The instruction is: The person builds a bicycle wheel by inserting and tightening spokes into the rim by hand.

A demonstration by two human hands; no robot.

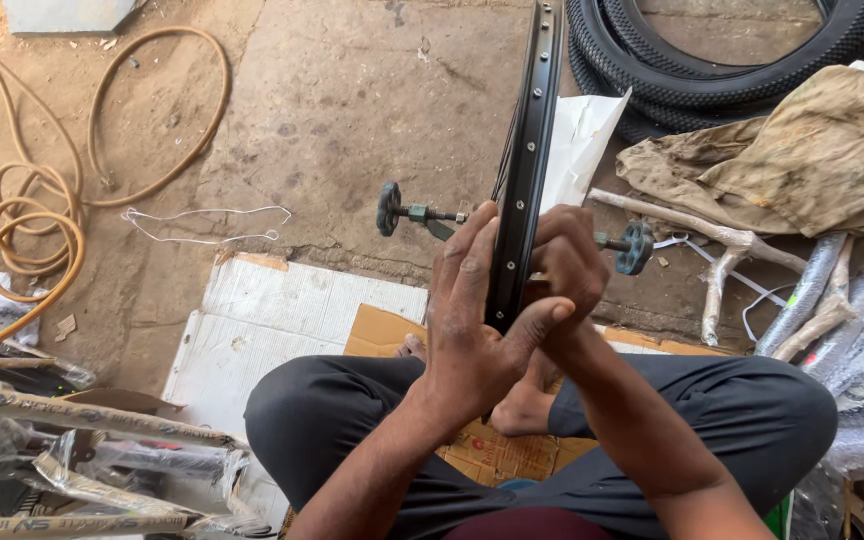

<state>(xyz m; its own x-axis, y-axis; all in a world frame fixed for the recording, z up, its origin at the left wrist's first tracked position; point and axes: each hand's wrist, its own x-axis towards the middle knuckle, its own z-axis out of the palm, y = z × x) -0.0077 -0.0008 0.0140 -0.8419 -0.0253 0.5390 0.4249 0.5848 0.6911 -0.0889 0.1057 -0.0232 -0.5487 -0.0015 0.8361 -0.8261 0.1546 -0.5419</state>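
Far to the left of the grip, a tan hose lies coiled on the dirt floor, and nearer in, a bent white wire rests on the concrete. Below and left of the hands, plastic-wrapped bicycle parts are stacked, with a flattened sheet of white cardboard between them and the person's knee.

The left hand is pressed flat against the near side of the black wheel rim, fingers stretched up along it and the thumb crossing under the rim's lower edge. The rim stands upright, edge-on to the camera, rising from the hands to the top of the frame. The right hand is curled closed around the rim from the other side, just touching the left thumb. An axle sticks out on both sides just above the hands, ending in a dark round knob on the left and another on the right.

Right of the grip, white paper leans behind the rim. Beyond it lie black tyres, a dirty cloth, pale sticks and more wrapped parts. The crossed legs and bare feet sit under the hands on brown cardboard.
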